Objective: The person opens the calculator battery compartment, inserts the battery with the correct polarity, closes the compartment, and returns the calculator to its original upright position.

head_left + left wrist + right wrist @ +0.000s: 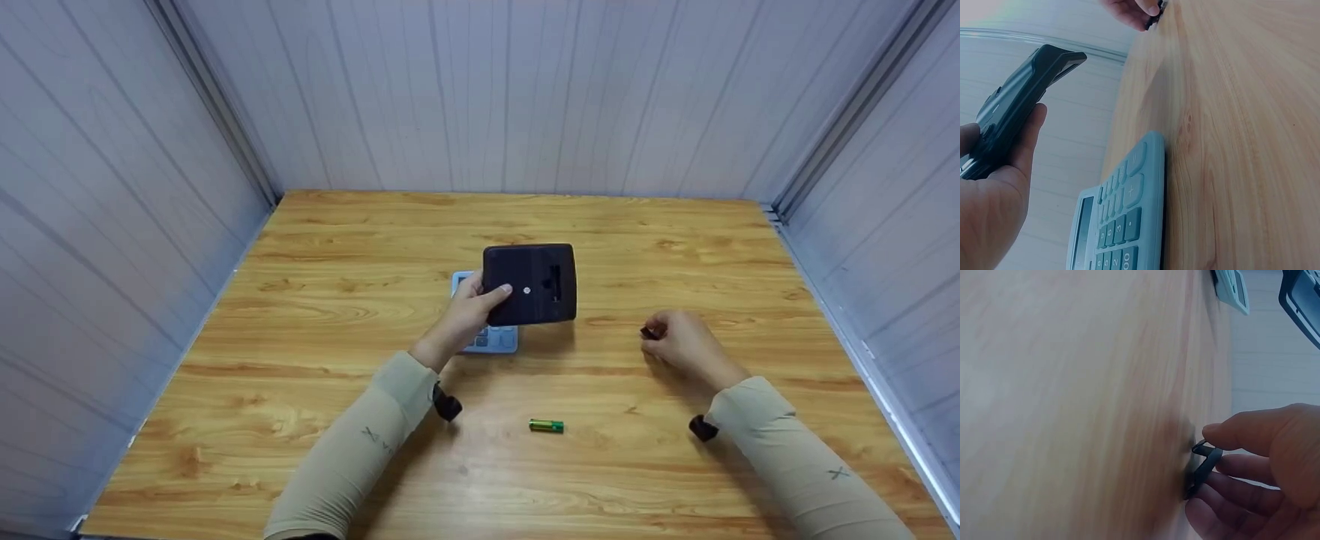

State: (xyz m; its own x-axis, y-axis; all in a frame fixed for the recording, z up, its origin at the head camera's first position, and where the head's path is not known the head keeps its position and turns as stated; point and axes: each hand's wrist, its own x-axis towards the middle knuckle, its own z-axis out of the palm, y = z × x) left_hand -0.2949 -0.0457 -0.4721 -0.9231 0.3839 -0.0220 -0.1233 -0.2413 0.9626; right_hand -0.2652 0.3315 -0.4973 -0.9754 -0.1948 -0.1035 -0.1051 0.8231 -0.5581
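Observation:
My left hand [466, 311] grips a flat black device [529, 262], roughly square, with its back facing up. The thumb lies on that back, where a narrow battery slot [556, 283] is uncovered. Edge-on in the left wrist view, the black device [1022, 93] is tilted above the table; its front is mostly hidden. To the right, my right hand [686, 346] pinches a small black cover [1204, 467] between thumb and fingers, close to the tabletop. A green battery [546, 426] lies nearer the front, between the forearms, touched by neither hand.
A light blue calculator [1148, 191] lies keys up on the wood-grain table [360, 247], partly hidden beneath the left hand and black device in the head view. Pale panelled walls [480, 97] enclose the table at the back and both sides.

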